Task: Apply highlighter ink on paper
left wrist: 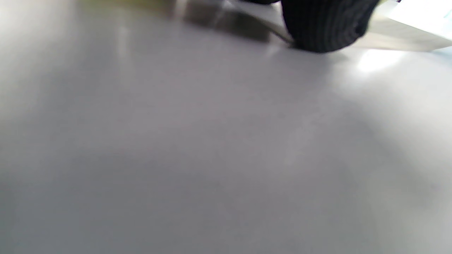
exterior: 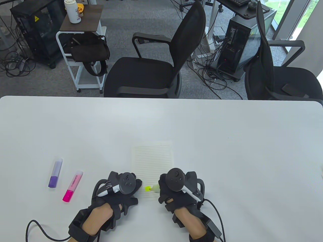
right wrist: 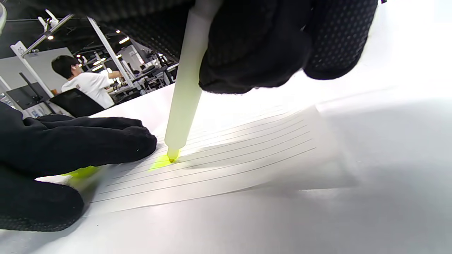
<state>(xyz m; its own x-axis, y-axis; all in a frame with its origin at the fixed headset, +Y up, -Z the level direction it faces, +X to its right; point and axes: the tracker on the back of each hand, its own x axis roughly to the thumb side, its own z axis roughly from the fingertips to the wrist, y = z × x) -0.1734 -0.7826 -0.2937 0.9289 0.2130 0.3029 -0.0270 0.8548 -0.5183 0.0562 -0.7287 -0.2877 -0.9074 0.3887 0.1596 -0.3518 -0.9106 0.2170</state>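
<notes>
**Yellow ink meets lined paper at the near edge of the table**

White tabletop (exterior: 227, 131) fills the table view, with broad bare surface at 12, 3 and 9 o'clock of the hands. The lined paper (exterior: 152, 161) lies just past the hands, its near end between them. The right hand (exterior: 176, 187) sits at the sheet's 5 o'clock corner, fingers curled round a yellow highlighter (exterior: 155, 187) whose tip points toward 9 o'clock at a small yellow mark (exterior: 147, 188) on the paper. The left hand (exterior: 121, 187) rests at the sheet's 7 o'clock corner. Well apart at 9 o'clock lie a purple highlighter (exterior: 55, 173) and a pink highlighter (exterior: 72, 186), side by side, capped. Two office chairs (exterior: 156, 58) stand beyond the far table edge.

From the left wrist view, blurred grey table fills the frame; one gloved fingertip (left wrist: 326, 26) presses down at 12 o'clock beside the paper's edge (left wrist: 402, 40). How the other fingers lie cannot be told.

From the right wrist view, the highlighter (right wrist: 185, 81) stands nearly upright, pinched between gloved fingers (right wrist: 254, 46) at the top, its tip touching the paper (right wrist: 240, 148) on the yellow mark (right wrist: 160, 163). The left hand's fingers (right wrist: 88, 141) lie flat on the sheet at 9 o'clock, just beside the tip. At 3 o'clock the paper's edge lifts slightly off the table. A person (right wrist: 86, 84) sits in the far background.
</notes>
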